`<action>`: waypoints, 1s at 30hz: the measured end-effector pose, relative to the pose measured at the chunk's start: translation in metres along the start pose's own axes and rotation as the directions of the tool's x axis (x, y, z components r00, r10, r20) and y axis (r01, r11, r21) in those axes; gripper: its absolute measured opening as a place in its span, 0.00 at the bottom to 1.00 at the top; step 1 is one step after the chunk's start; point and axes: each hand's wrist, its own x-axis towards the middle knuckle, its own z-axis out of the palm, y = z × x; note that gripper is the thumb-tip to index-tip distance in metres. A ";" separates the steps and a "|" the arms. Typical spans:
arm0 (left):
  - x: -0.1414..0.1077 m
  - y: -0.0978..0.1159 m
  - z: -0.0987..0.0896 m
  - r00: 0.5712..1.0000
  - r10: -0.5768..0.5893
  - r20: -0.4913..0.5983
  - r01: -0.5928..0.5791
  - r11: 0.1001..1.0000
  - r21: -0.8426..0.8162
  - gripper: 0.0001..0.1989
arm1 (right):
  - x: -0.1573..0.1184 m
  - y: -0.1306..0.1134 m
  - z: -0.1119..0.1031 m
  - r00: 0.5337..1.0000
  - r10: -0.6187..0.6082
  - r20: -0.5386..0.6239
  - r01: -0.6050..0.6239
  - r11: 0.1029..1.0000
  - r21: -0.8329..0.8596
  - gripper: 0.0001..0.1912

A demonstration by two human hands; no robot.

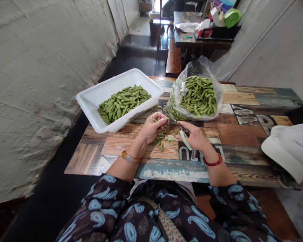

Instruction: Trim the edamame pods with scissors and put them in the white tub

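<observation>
Between the fingers of my left hand [153, 127] is a green pod [154, 120], pinched near the table's middle. My right hand [195, 135] is closed around scissors [183, 137] with a pale green handle; their blades reach left to the pod's end. Small green trimmings [162, 137] lie on the wood below my hands. To the left, a white plastic tub [93, 97] holds a pile of green pods [123, 102]. Behind my right hand, an open clear plastic bag [175, 90] is full of more pods [199, 95].
The patchwork wooden table [238, 131] has a white cap [290, 148] at its right edge. A rough white wall [40, 67] stands at the left. Farther back are a bench [174, 57] and another table [183, 20] with a black tray and a green lid.
</observation>
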 end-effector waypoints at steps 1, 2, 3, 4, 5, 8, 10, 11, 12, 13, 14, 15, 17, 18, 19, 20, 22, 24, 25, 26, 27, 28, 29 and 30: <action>0.000 -0.001 0.001 1.000 0.001 0.001 -0.001 1.000 0.012 0.19 | 0.000 0.000 0.000 1.000 -0.002 -0.003 0.002 1.000 0.000 0.28; -0.001 -0.001 0.001 1.000 0.000 0.003 0.000 1.000 0.020 0.19 | 0.000 0.001 0.000 1.000 -0.003 -0.005 0.003 1.000 0.001 0.28; -0.002 -0.001 0.002 1.000 -0.003 0.008 0.003 1.000 0.025 0.19 | 0.000 0.001 0.000 1.000 -0.003 -0.006 0.003 1.000 0.003 0.28; -0.002 -0.001 0.002 1.000 -0.008 0.017 0.007 1.000 0.030 0.19 | 0.001 0.001 0.000 1.000 -0.005 -0.007 0.005 1.000 0.007 0.28; -0.003 -0.001 0.002 0.999 -0.012 0.029 0.011 0.999 0.036 0.18 | 0.001 0.001 0.000 1.000 -0.007 -0.010 0.007 1.000 0.012 0.28; -0.004 -0.001 0.002 0.997 -0.025 0.076 0.018 0.996 0.092 0.18 | 0.000 0.003 0.000 1.000 -0.003 -0.017 0.003 0.999 0.038 0.26; -0.005 -0.001 0.001 0.991 -0.026 0.128 0.006 0.988 0.156 0.17 | 0.000 0.004 0.000 1.000 0.021 -0.003 -0.020 0.998 0.057 0.26; -0.006 -0.001 0.002 0.987 -0.026 0.160 -0.006 0.981 0.192 0.16 | 0.000 0.005 0.000 0.999 0.036 0.008 -0.036 0.997 0.065 0.26; -0.006 -0.001 0.002 0.981 -0.025 0.190 -0.019 0.974 0.226 0.17 | 0.000 0.006 0.001 0.998 0.053 0.020 -0.054 0.996 0.077 0.26; -0.007 -0.001 0.002 0.976 -0.022 0.215 -0.034 0.966 0.257 0.17 | 0.000 0.007 0.001 0.997 0.072 0.027 -0.074 0.993 0.092 0.26; -0.008 0.000 0.003 0.973 -0.016 0.232 -0.052 0.957 0.284 0.17 | 0.000 0.008 0.001 0.995 0.093 0.025 -0.096 0.989 0.111 0.26; -0.009 0.001 0.004 0.972 -0.003 0.236 -0.071 0.950 0.305 0.17 | 0.001 0.009 0.001 0.993 0.118 0.015 -0.119 0.984 0.133 0.27; -0.011 0.006 0.004 0.977 0.047 0.210 -0.114 0.941 0.319 0.15 | 0.002 0.011 0.000 0.984 0.175 -0.027 -0.167 0.969 0.184 0.28; -0.012 0.009 0.004 0.979 0.086 0.183 -0.142 0.939 0.315 0.13 | 0.002 0.012 0.000 0.978 0.201 -0.053 -0.186 0.960 0.211 0.28; -0.013 0.014 0.003 0.980 0.134 0.148 -0.175 0.934 0.310 0.11 | 0.003 0.013 -0.002 0.972 0.222 -0.078 -0.198 0.951 0.238 0.29; -0.013 0.020 0.000 0.976 0.189 0.107 -0.214 0.925 0.314 0.08 | 0.003 0.013 -0.003 0.967 0.236 -0.099 -0.203 0.943 0.265 0.29; -0.011 0.036 -0.008 0.944 0.328 0.020 -0.310 0.866 0.392 0.05 | 0.004 0.012 -0.007 0.958 0.250 -0.138 -0.196 0.927 0.319 0.30; -0.005 0.057 -0.023 0.859 0.509 -0.057 -0.380 0.708 0.595 0.04 | 0.004 0.010 -0.010 0.954 0.251 -0.167 -0.177 0.916 0.361 0.30; -0.001 0.068 -0.033 0.797 0.598 -0.080 -0.371 0.591 0.717 0.03 | 0.003 0.009 -0.011 0.952 0.250 -0.178 -0.169 0.911 0.376 0.30; 0.003 0.079 -0.043 0.736 0.671 -0.093 -0.325 0.470 0.821 0.02 | 0.003 0.008 -0.012 0.950 0.250 -0.187 -0.163 0.908 0.386 0.30; 0.007 0.090 -0.054 0.695 0.712 -0.095 -0.252 0.365 0.896 0.02 | 0.003 0.007 -0.013 0.949 0.250 -0.195 -0.158 0.906 0.392 0.29; 0.011 0.099 -0.064 0.687 0.722 -0.080 -0.176 0.273 0.946 0.04 | 0.003 0.006 -0.014 0.947 0.248 -0.202 -0.153 0.907 0.393 0.29; 0.014 0.107 -0.073 0.712 0.701 -0.046 -0.120 0.186 0.975 0.07 | 0.002 0.006 -0.015 0.947 0.244 -0.207 -0.149 0.908 0.391 0.29; 0.016 0.113 -0.080 0.746 0.666 -0.004 -0.088 0.105 0.991 0.13 | 0.002 0.006 -0.016 0.948 0.239 -0.209 -0.144 0.911 0.387 0.29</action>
